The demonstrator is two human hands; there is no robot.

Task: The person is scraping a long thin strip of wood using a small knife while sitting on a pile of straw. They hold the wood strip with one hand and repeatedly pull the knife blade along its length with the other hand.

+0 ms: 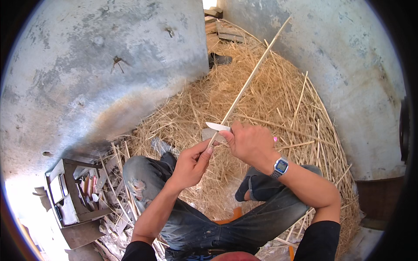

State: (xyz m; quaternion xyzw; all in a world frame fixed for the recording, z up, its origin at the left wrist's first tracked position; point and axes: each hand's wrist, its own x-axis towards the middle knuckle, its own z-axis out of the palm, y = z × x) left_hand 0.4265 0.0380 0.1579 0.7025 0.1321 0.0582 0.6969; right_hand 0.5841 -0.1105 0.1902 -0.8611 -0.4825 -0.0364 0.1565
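My left hand [193, 163] pinches the lower end of a long, thin, pale stick [250, 78], perhaps split bamboo or cane, which slants up and to the right. In my right hand [249, 143] is a knife with a short pale blade [215, 126]; its handle is hidden inside my fist. The blade lies across the stick a little above my left fingers, and my right thumb is close to the stick there. A metal wristwatch [280, 167] sits on my right wrist.
Shavings [209, 94] cover the floor between my legs and beyond. Long sticks [321, 137] lie along the right wall [352, 81]. A wooden frame-like box [73, 195] holding mixed items stands at left. Part of an orange seat [233, 215] shows beneath me.
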